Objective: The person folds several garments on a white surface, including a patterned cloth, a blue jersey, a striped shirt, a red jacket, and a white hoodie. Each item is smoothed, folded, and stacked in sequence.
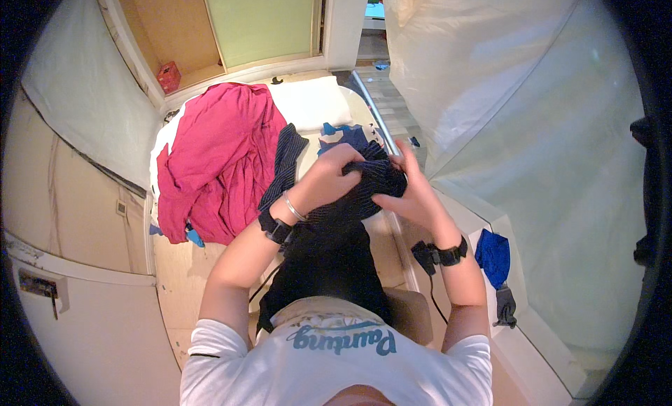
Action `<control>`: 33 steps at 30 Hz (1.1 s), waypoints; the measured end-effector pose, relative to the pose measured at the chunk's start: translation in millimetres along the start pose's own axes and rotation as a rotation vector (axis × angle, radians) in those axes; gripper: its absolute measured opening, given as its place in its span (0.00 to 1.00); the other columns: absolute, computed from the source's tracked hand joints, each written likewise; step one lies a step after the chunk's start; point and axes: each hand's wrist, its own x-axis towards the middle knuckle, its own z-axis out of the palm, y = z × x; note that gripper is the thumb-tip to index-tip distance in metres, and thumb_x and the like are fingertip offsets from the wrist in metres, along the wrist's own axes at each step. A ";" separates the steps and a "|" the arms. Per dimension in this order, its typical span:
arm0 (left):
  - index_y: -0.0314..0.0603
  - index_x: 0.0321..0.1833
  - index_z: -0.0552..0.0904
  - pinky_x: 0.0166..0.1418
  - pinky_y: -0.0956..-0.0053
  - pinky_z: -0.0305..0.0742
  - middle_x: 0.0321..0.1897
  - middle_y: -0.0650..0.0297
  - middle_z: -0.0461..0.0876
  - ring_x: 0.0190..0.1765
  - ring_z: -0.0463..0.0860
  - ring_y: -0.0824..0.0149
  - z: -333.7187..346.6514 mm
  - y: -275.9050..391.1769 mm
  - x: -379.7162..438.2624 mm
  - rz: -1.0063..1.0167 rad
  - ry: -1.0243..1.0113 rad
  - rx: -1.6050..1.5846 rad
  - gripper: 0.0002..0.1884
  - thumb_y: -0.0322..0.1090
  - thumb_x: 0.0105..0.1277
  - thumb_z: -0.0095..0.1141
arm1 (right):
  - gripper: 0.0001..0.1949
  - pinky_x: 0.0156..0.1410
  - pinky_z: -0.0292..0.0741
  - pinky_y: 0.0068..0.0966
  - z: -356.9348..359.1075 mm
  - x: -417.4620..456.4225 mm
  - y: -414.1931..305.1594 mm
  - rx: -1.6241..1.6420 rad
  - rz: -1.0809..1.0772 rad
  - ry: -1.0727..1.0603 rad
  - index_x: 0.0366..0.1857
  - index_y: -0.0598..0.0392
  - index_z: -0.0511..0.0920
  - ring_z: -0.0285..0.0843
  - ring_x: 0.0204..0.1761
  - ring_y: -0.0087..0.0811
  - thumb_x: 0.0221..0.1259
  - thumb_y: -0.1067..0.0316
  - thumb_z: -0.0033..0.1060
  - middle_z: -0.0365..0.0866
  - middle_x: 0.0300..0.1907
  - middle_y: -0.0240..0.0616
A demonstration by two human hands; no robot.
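A dark pinstriped garment point(367, 191) lies bunched over my lap. My left hand point(333, 172) pinches its upper edge between thumb and fingers. On the other side, my right hand point(417, 191) cups the bunched cloth, the thumb in front and the fingers along the far edge. A striped length of the same-looking cloth point(286, 159) stretches out to the left of my left hand; whether it joins the bundle is hidden by my forearm. Just beyond the bundle lies blue patterned fabric point(344, 135), partly covered.
A large crimson cloth point(226, 159) is heaped at the left, beside a folded white cloth point(312, 101). A metal rail point(375, 112) runs along the right. Translucent sheeting point(530, 143) hangs there, with a blue cloth point(493, 256) on the ledge below. A red box point(169, 78) sits in the cabinet.
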 end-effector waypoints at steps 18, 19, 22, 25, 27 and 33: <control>0.36 0.59 0.71 0.61 0.67 0.73 0.58 0.48 0.72 0.61 0.74 0.54 -28.3 -15.1 -64.2 -0.097 0.144 0.149 0.25 0.27 0.60 0.67 | 0.16 0.44 0.74 0.23 6.0 71.8 -48.8 -0.258 -0.229 0.210 0.38 0.56 0.75 0.76 0.36 0.24 0.42 0.86 0.60 0.78 0.30 0.31; 0.36 0.59 0.70 0.61 0.66 0.73 0.59 0.48 0.70 0.62 0.73 0.53 -28.9 -13.1 -63.9 -0.066 0.188 0.206 0.25 0.28 0.61 0.67 | 0.17 0.43 0.74 0.21 1.6 77.8 -49.9 -0.140 -0.222 0.206 0.40 0.55 0.76 0.75 0.36 0.21 0.44 0.86 0.58 0.77 0.30 0.27; 0.35 0.60 0.68 0.61 0.70 0.72 0.52 0.53 0.75 0.56 0.76 0.62 -26.6 -23.9 -73.0 -0.365 0.098 -0.079 0.24 0.28 0.65 0.64 | 0.20 0.44 0.73 0.19 -10.8 89.6 -61.1 -0.025 -0.263 0.261 0.42 0.55 0.77 0.75 0.37 0.19 0.43 0.87 0.52 0.77 0.32 0.26; 0.33 0.61 0.70 0.61 0.70 0.73 0.51 0.54 0.79 0.54 0.78 0.63 -25.6 -31.5 -84.2 -0.409 0.121 -0.089 0.22 0.30 0.69 0.61 | 0.21 0.46 0.72 0.18 -22.3 97.5 -69.6 -0.085 -0.323 0.316 0.43 0.55 0.77 0.76 0.38 0.19 0.43 0.88 0.49 0.78 0.34 0.27; 0.33 0.61 0.73 0.60 0.67 0.74 0.50 0.50 0.80 0.54 0.80 0.58 -25.7 -48.2 -89.4 -0.358 0.093 -0.074 0.21 0.33 0.68 0.62 | 0.21 0.47 0.72 0.17 -31.8 102.0 -72.4 -0.121 -0.354 0.340 0.43 0.56 0.78 0.76 0.39 0.19 0.43 0.88 0.49 0.79 0.35 0.28; 0.33 0.51 0.83 0.64 0.65 0.72 0.59 0.43 0.79 0.60 0.80 0.51 2.1 -52.2 -41.1 -0.163 0.111 0.088 0.18 0.24 0.56 0.56 | 0.18 0.48 0.74 0.20 -56.4 97.5 -90.8 -0.152 -0.530 0.285 0.42 0.55 0.78 0.78 0.40 0.22 0.45 0.86 0.55 0.80 0.36 0.30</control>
